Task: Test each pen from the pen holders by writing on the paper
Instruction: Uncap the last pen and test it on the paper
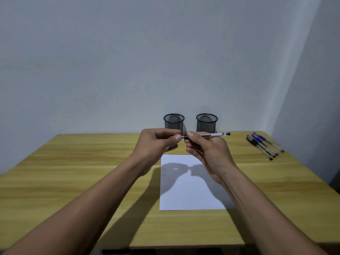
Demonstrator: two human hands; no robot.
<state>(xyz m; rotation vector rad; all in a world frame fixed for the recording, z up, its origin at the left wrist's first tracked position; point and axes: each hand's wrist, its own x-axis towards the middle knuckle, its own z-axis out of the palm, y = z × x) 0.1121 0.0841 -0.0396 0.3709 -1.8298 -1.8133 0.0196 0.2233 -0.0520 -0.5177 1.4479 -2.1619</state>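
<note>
Above the paper, in the air between both hands, a clear pen lies almost level, with its far end pointing to the right. The right hand holds the barrel, thumb on top and the other fingers curled below. The left hand pinches the dark end of the pen with thumb and forefinger; this looks like the cap, but I cannot tell whether it is going off or going on.

For this step, I think the right hand should keep the barrel firm and not turn it, while the left hand moves straight along the line of the pen, without bending. A sideways pull could make the cap slip or let the tip mark the fingers. The cap should stay in the left hand so it is not lost.

On the paper, near its left edge, there are two small lines of faint writing, so some tests seem to be done. Behind the hands stand two mesh pen holders, close to the wall, and both appear to have no pens inside. Several pens lie together at the right side of the wooden table, well apart from the paper. A new test line should go under the written ones, where the sheet is clean.
</note>
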